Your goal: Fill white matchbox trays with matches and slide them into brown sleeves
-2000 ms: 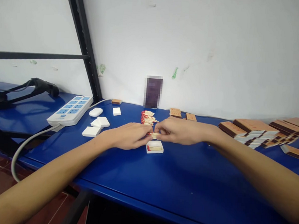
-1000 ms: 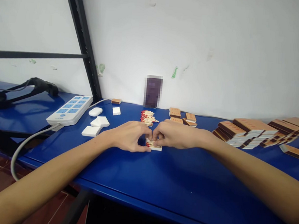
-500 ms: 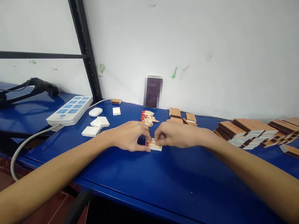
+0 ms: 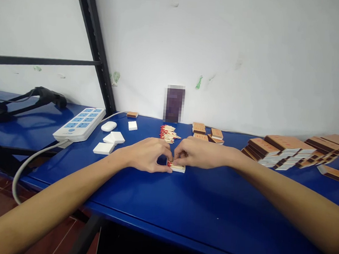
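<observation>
A small white matchbox tray [image 4: 179,170] lies on the blue table, with red-tipped matches [image 4: 178,166] lying lengthwise in it. My left hand [image 4: 148,154] grips the tray's left end between thumb and fingers. Over the tray, my right hand [image 4: 195,152] is closed, its fingertips pressed together among the matches at the red-headed end. Whether a match is pinched in them is hidden. Just behind my hands rests a loose pile of matches [image 4: 170,135], heads mostly to the left.
White trays [image 4: 103,148], a white rounded case [image 4: 108,126] and a power strip [image 4: 81,124] lie to the left. Several matchboxes [image 4: 199,127] sit behind my right hand. Stacked matchboxes [image 4: 286,145] fill the far right. A blurred dark rectangle [image 4: 173,104] stands at the wall.
My right fingertips have shifted slightly left over the tray, towards the match heads. My left hand keeps its grip on the tray, which appears a touch further right.
</observation>
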Available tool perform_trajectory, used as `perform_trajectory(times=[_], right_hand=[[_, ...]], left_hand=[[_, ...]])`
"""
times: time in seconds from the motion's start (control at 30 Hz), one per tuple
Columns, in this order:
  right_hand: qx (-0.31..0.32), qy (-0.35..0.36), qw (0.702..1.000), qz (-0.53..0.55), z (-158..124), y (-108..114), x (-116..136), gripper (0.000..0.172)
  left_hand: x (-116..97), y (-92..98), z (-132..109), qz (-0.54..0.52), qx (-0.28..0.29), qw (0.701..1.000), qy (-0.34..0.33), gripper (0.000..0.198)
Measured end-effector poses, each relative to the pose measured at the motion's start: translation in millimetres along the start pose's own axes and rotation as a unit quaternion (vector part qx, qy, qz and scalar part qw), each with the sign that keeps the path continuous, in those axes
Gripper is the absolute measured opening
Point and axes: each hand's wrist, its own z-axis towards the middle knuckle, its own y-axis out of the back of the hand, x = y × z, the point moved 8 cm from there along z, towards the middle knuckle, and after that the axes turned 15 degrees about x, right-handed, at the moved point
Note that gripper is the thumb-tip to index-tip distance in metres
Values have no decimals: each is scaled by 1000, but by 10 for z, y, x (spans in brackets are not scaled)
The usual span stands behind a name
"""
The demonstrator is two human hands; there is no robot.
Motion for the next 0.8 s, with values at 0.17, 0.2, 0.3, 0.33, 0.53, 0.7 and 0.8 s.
perform_trajectory(times=[0.17,0.2,0.3,0.33,0.53,0.7,0.8], right_hand=[[8,-17,1000,1,-41,25,-49,26],[16,-21,1000,2,-51,22,-61,26],[37,-31,999,0,-73,-1,-97,27],[41,-35,999,-3,-75,-9,-108,27],[21,-55,998,-38,-47,-4,-121,28],[10,-59,997,-45,-25,4,-139,30],[9,-68,996,-60,-19,2,-149,32]], left_hand=[[-29,10,3,34,-2,999,-11,33],[-38,12,4,45,-3,999,-12,33],[-61,17,7,68,-5,998,-16,31],[-65,17,7,74,-5,997,-16,30],[-53,-22,18,122,7,993,-4,33],[-56,-23,29,131,10,991,2,34],[-53,-18,28,132,5,991,4,35]])
